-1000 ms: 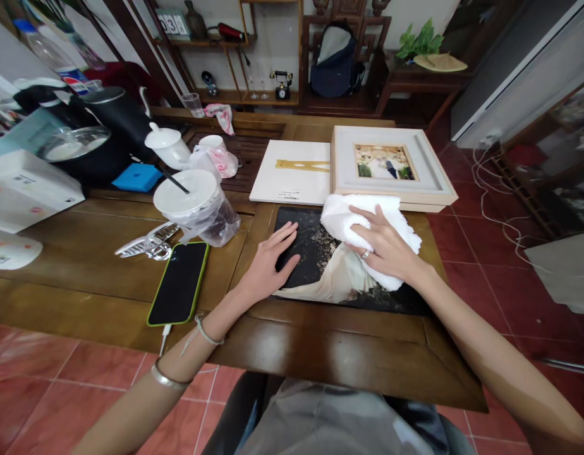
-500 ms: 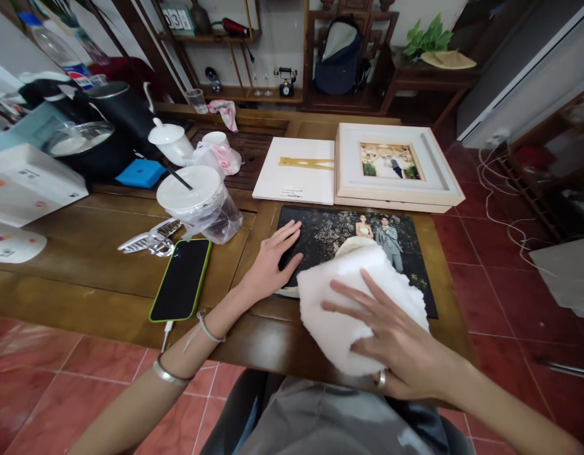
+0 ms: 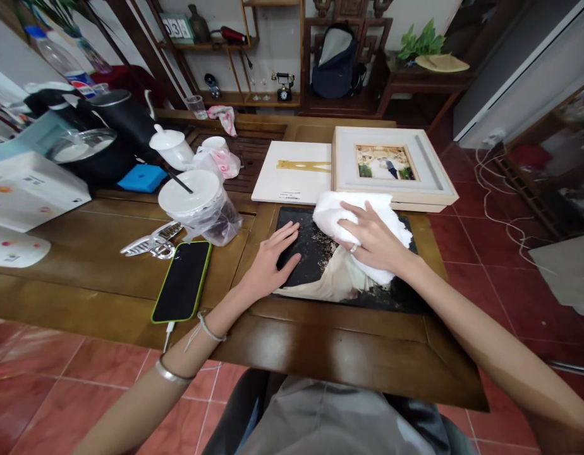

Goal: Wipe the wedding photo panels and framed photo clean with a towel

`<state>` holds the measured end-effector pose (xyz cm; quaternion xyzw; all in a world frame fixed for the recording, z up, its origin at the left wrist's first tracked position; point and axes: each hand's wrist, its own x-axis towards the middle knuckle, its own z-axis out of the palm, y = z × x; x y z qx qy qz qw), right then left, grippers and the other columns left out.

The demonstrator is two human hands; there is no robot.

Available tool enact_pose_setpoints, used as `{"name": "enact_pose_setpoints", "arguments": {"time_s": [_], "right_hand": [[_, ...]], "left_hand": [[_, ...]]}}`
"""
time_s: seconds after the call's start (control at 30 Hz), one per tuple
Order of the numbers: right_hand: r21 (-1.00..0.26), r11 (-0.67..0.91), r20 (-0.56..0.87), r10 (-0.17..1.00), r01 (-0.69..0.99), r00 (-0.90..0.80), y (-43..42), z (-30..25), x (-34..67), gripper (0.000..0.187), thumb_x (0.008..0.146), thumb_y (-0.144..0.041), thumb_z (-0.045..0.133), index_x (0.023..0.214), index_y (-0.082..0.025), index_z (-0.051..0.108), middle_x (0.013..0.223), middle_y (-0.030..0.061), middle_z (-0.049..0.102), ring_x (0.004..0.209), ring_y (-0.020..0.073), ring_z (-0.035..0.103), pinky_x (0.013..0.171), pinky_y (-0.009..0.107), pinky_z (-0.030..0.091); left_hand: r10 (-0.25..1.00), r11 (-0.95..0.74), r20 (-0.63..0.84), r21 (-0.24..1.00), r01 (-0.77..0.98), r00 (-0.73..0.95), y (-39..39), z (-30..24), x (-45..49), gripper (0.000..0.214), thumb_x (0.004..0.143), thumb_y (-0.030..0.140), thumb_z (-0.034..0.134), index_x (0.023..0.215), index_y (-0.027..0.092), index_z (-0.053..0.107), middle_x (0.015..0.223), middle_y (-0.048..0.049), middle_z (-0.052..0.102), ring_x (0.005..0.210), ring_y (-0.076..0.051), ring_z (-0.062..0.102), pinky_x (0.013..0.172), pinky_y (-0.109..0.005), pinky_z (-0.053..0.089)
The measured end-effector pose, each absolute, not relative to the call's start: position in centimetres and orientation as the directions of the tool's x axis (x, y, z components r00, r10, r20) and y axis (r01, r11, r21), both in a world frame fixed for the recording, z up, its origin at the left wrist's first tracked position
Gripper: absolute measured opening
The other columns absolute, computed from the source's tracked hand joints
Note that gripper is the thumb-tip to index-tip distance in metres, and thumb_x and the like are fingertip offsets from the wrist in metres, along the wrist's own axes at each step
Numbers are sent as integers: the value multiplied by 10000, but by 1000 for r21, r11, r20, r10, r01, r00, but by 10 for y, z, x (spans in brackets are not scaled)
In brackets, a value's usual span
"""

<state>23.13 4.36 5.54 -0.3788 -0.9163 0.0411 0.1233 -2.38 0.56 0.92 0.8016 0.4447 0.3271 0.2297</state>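
A dark photo print (image 3: 301, 262) showing a long pale gown lies flat on the wooden table near its right end. My left hand (image 3: 273, 259) rests on the print's left edge, fingers stretched out and holding nothing. On the upper part of the print, my right hand (image 3: 368, 234) grips a white cloth (image 3: 334, 215) and presses it down, fingers bent into the fabric. The cloth covers the upper right of the print, and the figures' upper bodies are hidden beneath it. Its top edge comes up against the framed picture (image 3: 387, 167) behind.
Behind the print lies a white board (image 3: 292, 170) with a gold strip. To the left are a phone (image 3: 182, 281) on a cable, a silver hair clip (image 3: 152, 241) and a lidded cup (image 3: 197, 202) with a straw. Farther left stand a blue block (image 3: 143, 178) and a black pot (image 3: 93, 158).
My right hand has moved the white cloth away from my body, from the print's lower edge to its upper part. The gown now shows. My left hand stays in place.
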Motion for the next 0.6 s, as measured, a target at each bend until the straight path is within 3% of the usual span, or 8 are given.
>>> {"name": "enact_pose_setpoints", "arguments": {"time_s": [0.17, 0.37, 0.5, 0.6], "right_hand": [[-146, 754, 125, 656, 640, -744, 17, 58, 216, 450, 750, -136, 529, 1196, -156, 594, 1404, 189, 483, 1403, 396, 240, 1063, 718, 169], [-325, 810, 94, 541, 488, -836, -54, 64, 211, 446, 630, -122, 584, 1054, -208, 689, 1477, 160, 400, 1420, 409, 159, 1082, 721, 69], [-409, 803, 80, 505, 434, -859, -75, 68, 225, 371, 651, -154, 581, 999, -227, 684, 1485, 100, 404, 1432, 349, 171, 1133, 658, 62], [-384, 765, 44, 574, 517, -818, -63, 73, 241, 309, 701, -137, 552, 987, -208, 646, 1479, 114, 409, 1424, 307, 232, 1155, 605, 135]], "left_hand": [[870, -486, 303, 659, 574, 389, 6, 8, -25, 439, 917, 284, 499, 1351, 219, 487, 1449, -110, 468, 1391, -260, 357, 1104, -539, 324], [853, -510, 303, 659, 553, 426, 6, 9, -26, 475, 910, 229, 466, 1384, 228, 449, 1471, -115, 436, 1403, -265, 333, 1110, -546, 307], [857, -507, 315, 661, 553, 409, 6, 8, -26, 452, 913, 254, 493, 1363, 229, 470, 1462, -109, 450, 1399, -257, 342, 1116, -535, 306], [861, -501, 313, 661, 558, 401, 6, 9, -25, 437, 915, 277, 503, 1348, 220, 487, 1458, -112, 455, 1394, -260, 351, 1113, -533, 314]]}}
